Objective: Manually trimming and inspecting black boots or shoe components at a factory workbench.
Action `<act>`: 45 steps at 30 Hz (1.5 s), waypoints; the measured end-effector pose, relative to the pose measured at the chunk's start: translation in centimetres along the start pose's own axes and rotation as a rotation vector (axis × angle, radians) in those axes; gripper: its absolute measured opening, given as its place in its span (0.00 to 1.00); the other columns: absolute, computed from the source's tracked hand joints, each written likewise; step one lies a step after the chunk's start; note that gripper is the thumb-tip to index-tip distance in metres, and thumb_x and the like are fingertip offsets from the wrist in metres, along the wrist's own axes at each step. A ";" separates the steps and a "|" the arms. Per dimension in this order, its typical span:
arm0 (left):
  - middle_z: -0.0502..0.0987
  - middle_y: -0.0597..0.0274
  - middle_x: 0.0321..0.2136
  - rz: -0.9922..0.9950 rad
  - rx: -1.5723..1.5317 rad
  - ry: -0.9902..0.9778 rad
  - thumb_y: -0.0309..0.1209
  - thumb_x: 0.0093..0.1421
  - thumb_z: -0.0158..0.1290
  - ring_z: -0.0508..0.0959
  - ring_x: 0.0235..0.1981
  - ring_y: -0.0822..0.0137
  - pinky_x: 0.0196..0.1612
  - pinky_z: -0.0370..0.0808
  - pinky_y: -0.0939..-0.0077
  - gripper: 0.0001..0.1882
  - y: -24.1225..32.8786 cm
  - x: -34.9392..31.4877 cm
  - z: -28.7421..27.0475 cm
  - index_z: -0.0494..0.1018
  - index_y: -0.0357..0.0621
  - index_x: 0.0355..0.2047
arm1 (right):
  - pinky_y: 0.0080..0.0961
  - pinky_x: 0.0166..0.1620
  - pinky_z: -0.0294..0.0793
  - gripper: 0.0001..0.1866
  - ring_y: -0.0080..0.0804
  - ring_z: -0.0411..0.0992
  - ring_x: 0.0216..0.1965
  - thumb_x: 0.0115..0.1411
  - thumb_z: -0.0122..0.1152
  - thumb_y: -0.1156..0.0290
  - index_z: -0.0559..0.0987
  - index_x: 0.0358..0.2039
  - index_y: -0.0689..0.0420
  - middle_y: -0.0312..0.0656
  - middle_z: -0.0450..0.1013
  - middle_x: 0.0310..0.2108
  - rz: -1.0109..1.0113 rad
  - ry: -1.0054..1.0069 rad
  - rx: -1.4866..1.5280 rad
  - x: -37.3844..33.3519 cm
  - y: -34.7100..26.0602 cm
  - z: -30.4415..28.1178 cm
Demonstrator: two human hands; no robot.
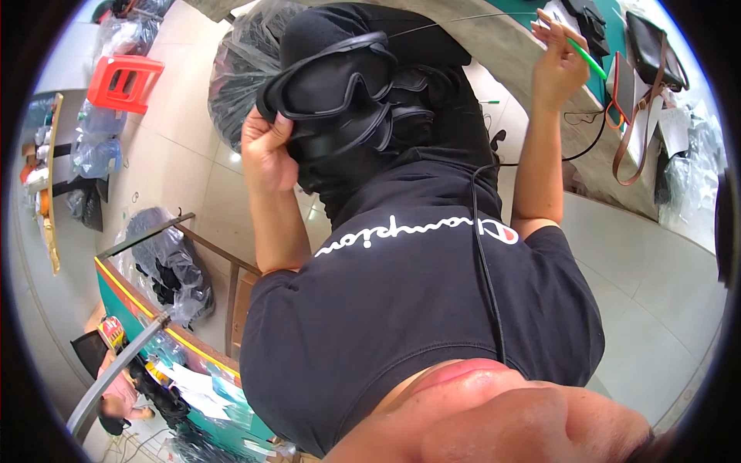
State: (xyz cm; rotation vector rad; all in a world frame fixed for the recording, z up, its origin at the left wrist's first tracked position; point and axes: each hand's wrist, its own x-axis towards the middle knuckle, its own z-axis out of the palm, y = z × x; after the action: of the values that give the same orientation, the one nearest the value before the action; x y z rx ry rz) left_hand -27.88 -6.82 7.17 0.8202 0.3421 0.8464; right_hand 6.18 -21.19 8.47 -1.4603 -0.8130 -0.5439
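Observation:
My left hand (270,150) pinches the left edge of a black goggle-shaped piece (336,81), thumb on top. It has a padded rim and a notch like a nose opening. More black pieces of the same kind (413,112) lie heaped under and beside it on my lap. Raised at the upper right, my right hand (559,65) is closed around a slim bright green stick-like tool (590,60); its exact kind is unclear. A thin taut thread (463,18) runs from the goggle-shaped piece toward my right fingers.
A green-topped table (610,15) at the upper right bears black items and a brown-strapped bag (656,50). Clear plastic bags (247,69) lie beside my legs. A red stool (123,83) stands at left. Another person (120,397) is near the lower-left green table (120,297).

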 end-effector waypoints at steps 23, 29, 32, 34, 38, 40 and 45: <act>0.61 0.48 0.60 -0.216 -0.644 -0.334 0.25 0.60 0.45 0.62 0.61 0.53 0.64 0.57 0.55 0.28 -3.7 0.5 0.0 0.56 0.34 0.60 | 0.17 0.34 0.70 0.11 0.20 0.69 0.29 0.66 0.47 0.71 0.75 0.34 0.64 0.42 0.76 0.35 0.366 -0.695 0.403 -5.5 -7.2 0.3; 0.63 0.43 0.57 -0.359 -0.713 -0.375 0.50 0.63 0.40 0.66 0.58 0.52 0.62 0.61 0.56 0.36 -2.3 0.2 2.5 0.55 0.30 0.60 | 0.17 0.27 0.68 0.20 0.16 0.66 0.24 0.56 0.63 0.79 0.58 0.20 0.58 0.37 0.71 0.24 0.250 -0.855 0.416 -6.5 -9.4 2.7; 0.70 0.41 0.50 -0.579 -0.466 -0.229 0.66 0.57 0.39 0.76 0.46 0.55 0.47 0.76 0.64 0.47 -2.5 0.4 3.1 0.61 0.29 0.55 | 0.17 0.25 0.66 0.22 0.19 0.66 0.22 0.53 0.65 0.78 0.56 0.18 0.58 0.38 0.71 0.23 0.096 -0.896 0.306 -5.8 -10.7 3.1; 0.78 0.51 0.39 -0.596 -0.226 -0.059 0.58 0.62 0.40 0.80 0.38 0.60 0.41 0.78 0.69 0.35 -3.5 0.7 3.0 0.71 0.32 0.45 | 0.18 0.23 0.64 0.21 0.26 0.66 0.19 0.50 0.66 0.79 0.58 0.18 0.58 0.38 0.71 0.22 -0.141 -0.780 0.386 -5.9 -11.2 3.4; 0.80 0.57 0.34 -0.642 -0.293 0.034 0.43 0.64 0.47 0.81 0.32 0.63 0.37 0.79 0.70 0.19 -3.2 1.9 4.1 0.74 0.37 0.39 | 0.21 0.24 0.66 0.19 0.30 0.68 0.21 0.53 0.65 0.75 0.61 0.17 0.57 0.42 0.73 0.24 -0.137 -0.678 0.506 -5.1 -11.4 1.8; 0.79 0.58 0.35 -0.509 -0.398 0.009 0.42 0.65 0.47 0.80 0.34 0.62 0.40 0.78 0.70 0.18 -2.9 2.4 2.7 0.74 0.37 0.39 | 0.24 0.31 0.67 0.15 0.31 0.68 0.26 0.59 0.59 0.70 0.64 0.21 0.56 0.42 0.72 0.27 0.054 -0.542 0.560 -3.9 -11.5 -0.8; 0.78 0.57 0.40 -0.328 -0.311 0.133 0.46 0.65 0.46 0.77 0.42 0.63 0.49 0.72 0.66 0.21 -4.3 2.2 3.9 0.72 0.38 0.43 | 0.29 0.38 0.62 0.10 0.29 0.62 0.33 0.62 0.56 0.69 0.65 0.27 0.54 0.37 0.66 0.30 0.067 -0.328 0.867 -1.2 -10.5 -7.1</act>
State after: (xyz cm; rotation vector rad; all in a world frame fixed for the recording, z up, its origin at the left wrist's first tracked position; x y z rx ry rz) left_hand -21.99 -8.76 6.60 0.4043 0.4353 0.6264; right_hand -1.52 -29.05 14.88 -0.7637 -1.0728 0.1243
